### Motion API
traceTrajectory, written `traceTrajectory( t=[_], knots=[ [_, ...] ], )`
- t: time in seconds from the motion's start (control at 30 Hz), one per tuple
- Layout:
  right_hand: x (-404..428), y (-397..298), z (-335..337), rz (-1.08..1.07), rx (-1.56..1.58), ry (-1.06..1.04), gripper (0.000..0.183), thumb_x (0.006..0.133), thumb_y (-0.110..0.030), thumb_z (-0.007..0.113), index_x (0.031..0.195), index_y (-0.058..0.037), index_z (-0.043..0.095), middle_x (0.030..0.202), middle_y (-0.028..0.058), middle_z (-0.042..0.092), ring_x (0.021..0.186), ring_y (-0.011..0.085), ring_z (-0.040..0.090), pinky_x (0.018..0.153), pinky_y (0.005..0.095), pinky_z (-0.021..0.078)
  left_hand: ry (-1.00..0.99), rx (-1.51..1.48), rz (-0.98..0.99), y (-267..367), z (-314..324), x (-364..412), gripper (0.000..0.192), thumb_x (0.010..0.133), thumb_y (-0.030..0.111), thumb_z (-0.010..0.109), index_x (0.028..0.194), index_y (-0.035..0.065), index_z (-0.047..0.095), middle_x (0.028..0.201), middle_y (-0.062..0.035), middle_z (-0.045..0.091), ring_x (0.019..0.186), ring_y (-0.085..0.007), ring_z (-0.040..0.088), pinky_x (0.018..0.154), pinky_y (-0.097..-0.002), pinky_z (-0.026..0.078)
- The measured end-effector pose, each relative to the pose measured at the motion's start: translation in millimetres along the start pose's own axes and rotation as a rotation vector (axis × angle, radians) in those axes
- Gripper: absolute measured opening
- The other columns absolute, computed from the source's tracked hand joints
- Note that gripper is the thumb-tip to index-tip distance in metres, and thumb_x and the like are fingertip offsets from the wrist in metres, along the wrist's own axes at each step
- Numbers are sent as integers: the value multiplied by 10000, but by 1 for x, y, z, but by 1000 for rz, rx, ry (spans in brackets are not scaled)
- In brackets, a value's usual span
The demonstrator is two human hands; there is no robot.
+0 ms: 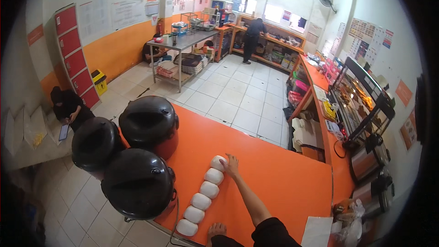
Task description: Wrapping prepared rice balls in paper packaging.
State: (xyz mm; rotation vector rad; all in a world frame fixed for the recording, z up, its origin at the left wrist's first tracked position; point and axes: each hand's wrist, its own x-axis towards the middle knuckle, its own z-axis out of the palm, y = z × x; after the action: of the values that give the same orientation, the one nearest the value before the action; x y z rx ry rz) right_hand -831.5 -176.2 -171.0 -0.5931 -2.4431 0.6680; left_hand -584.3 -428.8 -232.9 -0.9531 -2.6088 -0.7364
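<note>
Several smooth white dough balls [200, 201] lie in a slanting row on the orange table [267, 178], touching or nearly touching one another. My right hand [231, 165] is stretched out to the farthest ball [218, 163]; the thumb rests against its side and the fingers are spread beyond it. That ball sits on the tabletop. Palm down near the front edge, my left hand [216, 229] lies to the right of the nearest ball [187, 227] and holds nothing visible; its sleeve hides the wrist.
Three large cookers with black lids [137, 183] crowd the table's left side, a cord hanging beside the front one. White paper [317, 231] lies at front right. A counter with a glass food warmer [360, 99] runs along the right. Other people sit at left and stand behind.
</note>
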Motion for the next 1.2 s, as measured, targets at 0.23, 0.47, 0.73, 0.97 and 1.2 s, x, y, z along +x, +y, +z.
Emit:
traceTrajectory(
  t=[0.23, 0.47, 0.73, 0.97, 1.2],
  knots=[
    [-133, 11, -144, 329, 563, 22, 147, 907, -156, 614, 881, -23, 672, 748, 52, 676, 673, 104, 629, 617, 247, 506, -80, -270, -57, 3, -39, 13, 41, 754, 128, 535, 753, 93, 555, 716, -82, 527, 764, -276, 560, 648, -404, 448],
    [-334, 122, -298, 702, 328, 490, 271, 987, -216, 463, 915, -27, 642, 669, 24, 589, 581, 103, 548, 544, 256, 464, -284, -323, 205, 12, -48, 24, 87, 705, 58, 556, 790, 50, 572, 790, -123, 537, 767, -323, 538, 652, -423, 430],
    [-492, 165, -439, 803, 387, 896, 226, 984, -52, 355, 1073, -18, 559, 805, 64, 613, 672, 117, 573, 621, 249, 501, -242, -194, 253, 18, -33, 12, 68, 675, 27, 596, 719, 47, 548, 736, -128, 495, 644, -323, 524, 524, -427, 402],
    [-560, 230, -522, 933, -389, 624, 432, 745, 107, 484, 1161, -9, 508, 1227, 183, 513, 1174, 305, 478, 1017, 385, 374, -126, -73, 10, 71, -14, 11, 71, 676, -12, 548, 737, 25, 557, 791, -135, 524, 773, -356, 530, 631, -454, 410],
    [-568, 284, -540, 1173, -762, 403, 586, 720, -130, 717, 1239, -10, 473, 1216, 208, 479, 1192, 355, 426, 1016, 441, 345, -509, -430, 241, 233, 29, 13, 199, 677, -40, 528, 844, 16, 621, 881, -166, 569, 882, -340, 551, 742, -430, 442]
  ],
)
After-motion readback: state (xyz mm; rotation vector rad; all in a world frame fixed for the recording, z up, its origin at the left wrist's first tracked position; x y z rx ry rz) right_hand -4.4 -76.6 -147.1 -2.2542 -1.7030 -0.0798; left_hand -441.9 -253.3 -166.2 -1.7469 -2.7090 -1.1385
